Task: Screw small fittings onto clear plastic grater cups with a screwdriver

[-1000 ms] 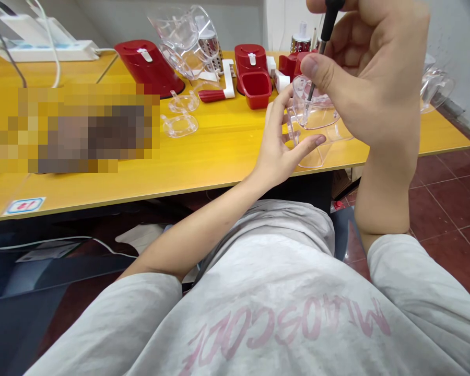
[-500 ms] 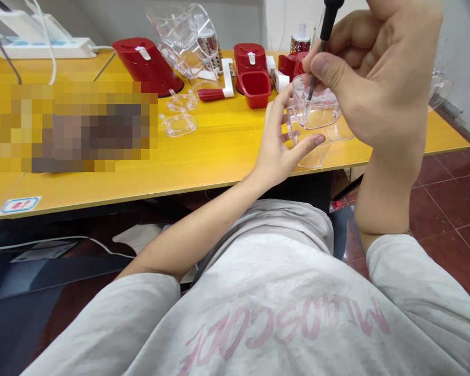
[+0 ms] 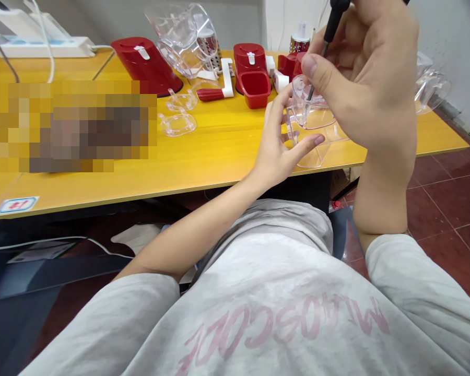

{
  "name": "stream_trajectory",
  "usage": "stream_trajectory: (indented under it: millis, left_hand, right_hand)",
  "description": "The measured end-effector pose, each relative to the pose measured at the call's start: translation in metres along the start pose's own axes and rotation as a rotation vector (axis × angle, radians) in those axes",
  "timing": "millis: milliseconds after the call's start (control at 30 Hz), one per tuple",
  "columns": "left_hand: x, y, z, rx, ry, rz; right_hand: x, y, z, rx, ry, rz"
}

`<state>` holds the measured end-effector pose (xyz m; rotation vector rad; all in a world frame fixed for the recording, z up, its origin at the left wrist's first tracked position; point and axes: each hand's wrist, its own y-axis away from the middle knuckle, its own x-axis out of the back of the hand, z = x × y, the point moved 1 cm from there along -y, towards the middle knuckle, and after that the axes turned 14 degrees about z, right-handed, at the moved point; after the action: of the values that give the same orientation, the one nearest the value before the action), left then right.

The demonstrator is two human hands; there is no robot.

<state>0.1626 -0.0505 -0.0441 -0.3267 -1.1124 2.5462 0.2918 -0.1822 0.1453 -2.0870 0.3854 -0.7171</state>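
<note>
My left hand (image 3: 276, 141) is wrapped round a clear plastic housing (image 3: 317, 124) near the table's front edge, its thumb along the near side. In my right hand (image 3: 360, 78) is a screwdriver (image 3: 334, 23) with a black handle, tilted, its thin metal shaft running down into the clear housing. The tip meets the inside of the housing close to a small post; any screw there is too small to make out. The fingers of my right hand partly cover the housing's far side.
Red grater bodies (image 3: 147, 65) stand at the back with a red hopper (image 3: 255, 90), a white-and-red crank handle (image 3: 219, 93) and clear covers (image 3: 186, 39). Clear rings (image 3: 179, 124) lie left of my left hand. A power strip (image 3: 43, 47) sits back left.
My right hand has shifted a little to the left and turned, so the screwdriver's handle leans further right. My left hand and the clear housing stay in place.
</note>
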Motion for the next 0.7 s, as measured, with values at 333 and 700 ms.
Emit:
stream_trajectory:
  millis: [333, 700]
  left_hand:
    - [-0.006, -0.001, 0.008, 0.028, 0.014, 0.065]
    - [-0.003, 0.001, -0.002, -0.010, -0.004, 0.063]
  right_hand:
    - [-0.012, -0.008, -0.025, -0.061, 0.047, 0.049]
    - [0.006, -0.006, -0.036, -0.183, 0.136, 0.054]
